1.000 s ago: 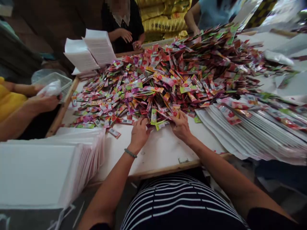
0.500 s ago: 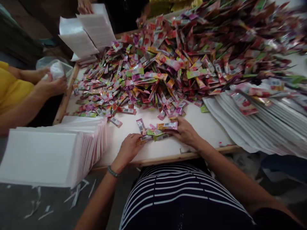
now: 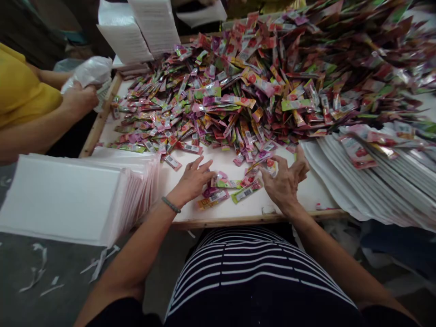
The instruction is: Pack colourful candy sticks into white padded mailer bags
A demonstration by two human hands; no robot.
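Observation:
Several colourful stick sachets lie loosely on the white tabletop between my hands, among them a green-edged sachet and an orange-and-pink sachet. My left hand, with a beaded bracelet on the wrist, is open, its spread fingertips beside the left end of this small group. On the right my right hand is open too, thumb and fingers apart, close to the group's right side. Neither hand shows a sachet in its grasp. Just beyond them rises a large pile of sachets.
White padded envelopes are stacked at the left, and more envelopes fan out at the right with sachets on top. A wooden rim edges the table. At the left, a person in yellow holds a clear plastic bag.
Both my hands have opened and drawn away from the small group of sachets, which now lie spread on the table. The person at the left has raised the plastic bag.

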